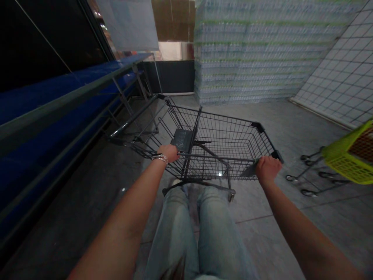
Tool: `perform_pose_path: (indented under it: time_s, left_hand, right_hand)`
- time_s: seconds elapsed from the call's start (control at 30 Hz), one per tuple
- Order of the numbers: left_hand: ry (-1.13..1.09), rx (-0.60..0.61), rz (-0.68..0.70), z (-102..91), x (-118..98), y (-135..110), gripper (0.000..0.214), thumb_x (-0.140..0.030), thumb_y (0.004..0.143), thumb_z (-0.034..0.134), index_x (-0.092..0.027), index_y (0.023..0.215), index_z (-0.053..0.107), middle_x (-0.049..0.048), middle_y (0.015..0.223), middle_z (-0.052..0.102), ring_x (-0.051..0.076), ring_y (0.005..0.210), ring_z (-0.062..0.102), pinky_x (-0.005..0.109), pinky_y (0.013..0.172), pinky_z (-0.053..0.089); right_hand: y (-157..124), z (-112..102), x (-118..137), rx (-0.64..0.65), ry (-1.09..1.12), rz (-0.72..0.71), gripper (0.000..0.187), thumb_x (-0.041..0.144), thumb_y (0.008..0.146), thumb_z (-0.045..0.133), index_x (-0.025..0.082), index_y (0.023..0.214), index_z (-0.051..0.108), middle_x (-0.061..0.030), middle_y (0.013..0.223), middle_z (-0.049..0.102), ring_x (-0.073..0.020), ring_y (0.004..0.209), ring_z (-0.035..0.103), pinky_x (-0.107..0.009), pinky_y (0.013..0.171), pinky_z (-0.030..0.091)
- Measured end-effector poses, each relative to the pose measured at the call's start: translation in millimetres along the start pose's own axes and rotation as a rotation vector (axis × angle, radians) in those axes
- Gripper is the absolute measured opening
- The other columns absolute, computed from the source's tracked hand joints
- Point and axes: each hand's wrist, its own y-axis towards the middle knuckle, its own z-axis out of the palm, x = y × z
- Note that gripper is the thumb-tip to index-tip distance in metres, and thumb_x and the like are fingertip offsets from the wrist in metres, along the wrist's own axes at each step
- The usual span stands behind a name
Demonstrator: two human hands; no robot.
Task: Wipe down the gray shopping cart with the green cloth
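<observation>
A dark wire shopping cart point(223, 134) stands crosswise in front of my legs, its handle bar pointing left and its basket end right. My left hand point(169, 153), with bracelets at the wrist, is closed around the near top rim beside the black child-seat panel point(182, 139). Near the basket's front corner, my right hand point(267, 169) grips the same rim, fingers wrapped over it. A dark plate point(249, 169) hangs on the basket side by my right hand. No goods show inside the basket.
Blue shelving with a metal rail point(87, 83) runs along the left. Wrapped bottle packs point(247, 58) are stacked high at the back. A yellow-green basket cart point(351, 155) stands at right, near a white wall with a wire grid point(335, 74).
</observation>
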Motion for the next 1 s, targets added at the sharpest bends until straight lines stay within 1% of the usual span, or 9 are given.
perform_pose_path:
  time_s: [0.17, 0.23, 0.33, 0.47, 0.6, 0.7, 0.8, 0.9, 1.0]
  left_hand:
    - [0.011, -0.251, -0.201, 5.1, 0, 11, 0.043, -0.045, 0.089, 0.052, -0.018, 0.116, 0.072, 0.0189, 0.132, 0.063, 0.038, 0.131, 0.048, 0.055, 0.111, 0.032]
    - [-0.041, -0.386, -0.384, 10.6, -9, 13, 0.051, -0.043, 0.089, 0.054, -0.019, 0.133, 0.061, 0.0178, 0.151, 0.046, 0.041, 0.143, 0.032, 0.061, 0.114, 0.025]
    - [-0.223, -0.441, -0.546, 25.3, -36, 6, 0.07, -0.036, 0.088, 0.055, -0.016, 0.152, 0.036, 0.019, 0.165, 0.017, 0.046, 0.148, 0.017, 0.064, 0.114, 0.025]
    - [-0.398, -0.462, -0.312, 46.8, -92, -23, 0.079, -0.032, 0.088, 0.051, -0.009, 0.157, 0.019, 0.0212, 0.166, 0.008, 0.039, 0.152, 0.011, 0.058, 0.12, 0.021]
    - [-0.46, -0.427, 0.019, 50.9, -150, -51, 0.066, -0.037, 0.094, 0.045, -0.015, 0.154, 0.03, 0.0142, 0.165, 0.02, 0.032, 0.153, 0.013, 0.051, 0.123, 0.02]
    - [-0.458, -0.386, 0.167, 44.4, -172, -58, 0.054, -0.038, 0.099, 0.036, -0.02, 0.15, 0.039, 0.0099, 0.16, 0.034, 0.026, 0.151, 0.021, 0.048, 0.123, 0.021]
    - [-0.405, -0.361, 0.187, 42.1, -166, -58, 0.045, -0.041, 0.101, 0.032, -0.024, 0.135, 0.056, 0.0067, 0.151, 0.049, 0.026, 0.149, 0.025, 0.052, 0.122, 0.02]
    - [-0.333, -0.371, 0.131, 46.5, -139, -62, 0.044, -0.048, 0.101, 0.033, -0.026, 0.122, 0.065, 0.0059, 0.145, 0.055, 0.028, 0.149, 0.024, 0.057, 0.121, 0.017]
    - [-0.294, -0.341, 0.155, 49.1, -107, -69, 0.044, -0.052, 0.101, 0.033, -0.029, 0.125, 0.062, 0.0041, 0.149, 0.05, 0.025, 0.151, 0.02, 0.058, 0.121, 0.017]
  right_hand:
    - [-6, -1, 18, 0.021, -0.004, -0.004, 0.038, 0.031, 0.096, 0.031, 0.016, 0.086, 0.065, -0.0141, 0.09, 0.064, -0.0269, 0.091, 0.049, -0.043, 0.088, 0.029]
    - [-11, -9, 29, 0.057, -0.005, -0.02, 0.038, 0.032, 0.097, 0.032, 0.015, 0.091, 0.066, -0.0144, 0.093, 0.064, -0.0269, 0.094, 0.049, -0.043, 0.09, 0.028]
    - [-21, -23, 45, 0.117, -0.008, -0.097, 0.037, 0.035, 0.099, 0.034, 0.016, 0.096, 0.066, -0.0137, 0.098, 0.065, -0.0264, 0.097, 0.05, -0.043, 0.091, 0.026]
    - [-39, -38, 69, 0.151, -0.019, -0.201, 0.035, 0.04, 0.1, 0.037, 0.017, 0.099, 0.064, -0.0124, 0.1, 0.066, -0.0259, 0.097, 0.051, -0.042, 0.091, 0.026]
    - [-60, -54, 101, 0.211, 0.001, -0.213, 0.03, 0.038, 0.1, 0.04, 0.017, 0.101, 0.062, -0.014, 0.102, 0.066, -0.0266, 0.097, 0.053, -0.041, 0.087, 0.03]
    - [-74, -69, 123, 0.306, 0.037, -0.352, 0.026, 0.031, 0.1, 0.043, 0.017, 0.115, 0.059, -0.0136, 0.107, 0.066, -0.0258, 0.1, 0.056, -0.037, 0.084, 0.034]
    - [-83, -83, 139, 0.426, 0.086, -0.546, 0.029, 0.025, 0.1, 0.044, 0.019, 0.127, 0.054, -0.0114, 0.11, 0.068, -0.0234, 0.101, 0.06, -0.033, 0.08, 0.037]
    - [-90, -96, 152, 0.553, 0.153, -0.663, 0.031, 0.034, 0.098, 0.051, 0.022, 0.126, 0.054, -0.0093, 0.11, 0.07, -0.022, 0.097, 0.064, -0.03, 0.077, 0.04]
    - [-98, -105, 166, 0.597, 0.223, -0.685, 0.034, 0.042, 0.096, 0.054, 0.021, 0.123, 0.057, -0.0088, 0.11, 0.071, -0.0226, 0.093, 0.066, -0.03, 0.077, 0.042]
